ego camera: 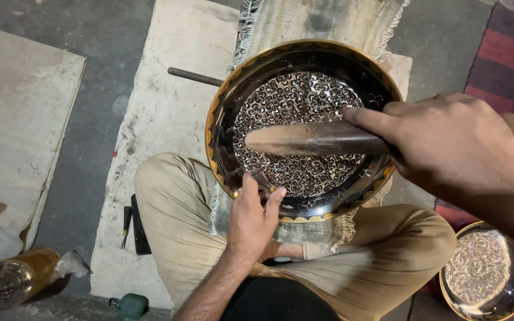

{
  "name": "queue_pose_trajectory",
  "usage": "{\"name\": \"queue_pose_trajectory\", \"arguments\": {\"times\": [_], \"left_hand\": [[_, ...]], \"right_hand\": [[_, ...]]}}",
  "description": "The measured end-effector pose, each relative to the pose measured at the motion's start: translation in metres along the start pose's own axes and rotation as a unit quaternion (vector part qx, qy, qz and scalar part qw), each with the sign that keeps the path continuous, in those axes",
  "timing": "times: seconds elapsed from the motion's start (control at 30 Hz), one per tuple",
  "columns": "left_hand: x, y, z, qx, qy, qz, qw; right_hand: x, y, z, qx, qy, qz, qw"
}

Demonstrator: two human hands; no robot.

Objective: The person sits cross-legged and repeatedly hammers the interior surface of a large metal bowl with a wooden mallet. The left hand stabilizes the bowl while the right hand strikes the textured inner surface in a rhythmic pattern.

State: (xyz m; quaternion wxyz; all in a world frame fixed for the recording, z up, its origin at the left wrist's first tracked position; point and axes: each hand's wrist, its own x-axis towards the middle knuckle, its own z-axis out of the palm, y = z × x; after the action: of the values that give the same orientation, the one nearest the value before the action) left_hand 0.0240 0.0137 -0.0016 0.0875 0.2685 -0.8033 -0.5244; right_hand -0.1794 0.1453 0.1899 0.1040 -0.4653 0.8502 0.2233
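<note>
A round metal tray [227, 107] with a gold rim and a dense engraved pattern rests on my crossed legs and a fringed cloth. My left hand [254, 217] pinches a small metal chisel [261, 178] with its tip set on the tray's near inner edge. My right hand [453, 145] grips a wooden mallet [310, 139] held level above the tray, its head over the middle of the pattern.
A second engraved bowl [486, 270] sits at the lower right on a red striped rug. A metal rod [194, 76] lies behind the tray on a pale mat. Small dark tools [133, 226] lie by my left knee. A brass vessel [13, 276] lies at lower left.
</note>
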Motion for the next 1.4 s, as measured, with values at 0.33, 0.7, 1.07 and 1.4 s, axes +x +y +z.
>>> {"name": "queue_pose_trajectory", "arguments": {"times": [0.33, 0.7, 1.07, 1.4], "left_hand": [[0.002, 0.001, 0.002, 0.021, -0.057, -0.057, 0.997], [0.026, 0.018, -0.012, 0.015, -0.127, 0.097, 0.987], [0.062, 0.018, -0.018, 0.038, -0.335, 0.188, 0.922], [0.087, 0.033, -0.014, 0.126, -0.533, 0.160, 0.821]], "right_hand": [[-0.001, 0.004, 0.021, 0.087, -0.091, 0.011, 0.992], [-0.050, 0.014, 0.103, 0.158, -0.184, 0.175, 0.954], [-0.131, -0.034, 0.204, 0.479, 0.160, 0.184, 0.843], [-0.175, -0.138, 0.275, 0.424, 0.189, 0.336, 0.819]]}}
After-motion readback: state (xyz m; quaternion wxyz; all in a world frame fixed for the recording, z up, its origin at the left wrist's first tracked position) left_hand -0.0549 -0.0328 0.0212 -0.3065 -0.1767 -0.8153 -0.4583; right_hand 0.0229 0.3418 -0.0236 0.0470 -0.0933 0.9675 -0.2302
